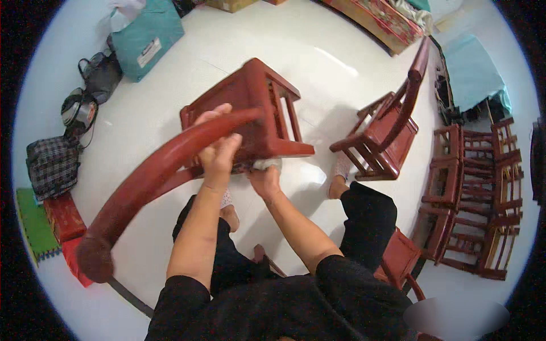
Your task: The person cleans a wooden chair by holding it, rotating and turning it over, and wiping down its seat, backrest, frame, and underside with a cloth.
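Dark-red wooden chair (227,94) on tiled floor (210,40), left of second wooden chair (392,133). Left hand (216,156): fingers curled around curved rail (170,150). Right hand (266,181): fingers holding pale cloth (267,164) at near edge.

You had a glossy dark red wooden chair (256,128) tipped over in front of you, off its upright stance. Its thick curved rail (153,153) swept toward your lower left, ending in a rounded knob (95,260), while its legs (293,149), joined by slats, pointed to your right. You also held a small pale cloth (267,163), bunched up, close against the chair's near edge.
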`<action>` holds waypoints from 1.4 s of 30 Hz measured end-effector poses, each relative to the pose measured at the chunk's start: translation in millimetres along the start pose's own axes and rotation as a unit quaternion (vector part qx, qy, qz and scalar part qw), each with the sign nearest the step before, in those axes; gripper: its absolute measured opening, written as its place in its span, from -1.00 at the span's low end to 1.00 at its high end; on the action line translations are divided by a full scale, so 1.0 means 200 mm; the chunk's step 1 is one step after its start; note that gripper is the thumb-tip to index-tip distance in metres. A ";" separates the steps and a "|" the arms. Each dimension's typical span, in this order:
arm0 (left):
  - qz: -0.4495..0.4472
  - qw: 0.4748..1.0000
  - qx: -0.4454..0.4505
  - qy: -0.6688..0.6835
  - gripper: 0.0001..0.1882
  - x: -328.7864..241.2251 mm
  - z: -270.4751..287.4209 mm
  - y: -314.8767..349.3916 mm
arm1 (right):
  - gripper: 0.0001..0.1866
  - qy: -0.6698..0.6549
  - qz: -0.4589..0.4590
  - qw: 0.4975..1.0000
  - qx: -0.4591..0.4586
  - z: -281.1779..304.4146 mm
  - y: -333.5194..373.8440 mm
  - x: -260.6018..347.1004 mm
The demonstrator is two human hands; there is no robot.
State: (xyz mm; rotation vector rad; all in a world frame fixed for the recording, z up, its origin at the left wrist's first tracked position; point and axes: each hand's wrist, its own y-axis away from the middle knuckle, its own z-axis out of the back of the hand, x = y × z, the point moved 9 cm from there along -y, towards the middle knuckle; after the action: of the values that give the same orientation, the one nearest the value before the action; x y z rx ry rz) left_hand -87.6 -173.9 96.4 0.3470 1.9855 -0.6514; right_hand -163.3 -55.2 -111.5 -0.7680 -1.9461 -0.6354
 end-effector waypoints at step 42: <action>0.155 0.910 0.109 -0.370 -0.21 -1.25 -0.09 -0.10 | -0.57 0.648 0.215 0.711 0.169 -0.43 -0.01 1.48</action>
State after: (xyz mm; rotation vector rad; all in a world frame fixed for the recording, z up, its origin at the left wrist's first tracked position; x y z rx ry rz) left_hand 8.1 -172.6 328.0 0.4568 1.1064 -0.6722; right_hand -229.8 -39.8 188.5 -0.2978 -0.4897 -0.3119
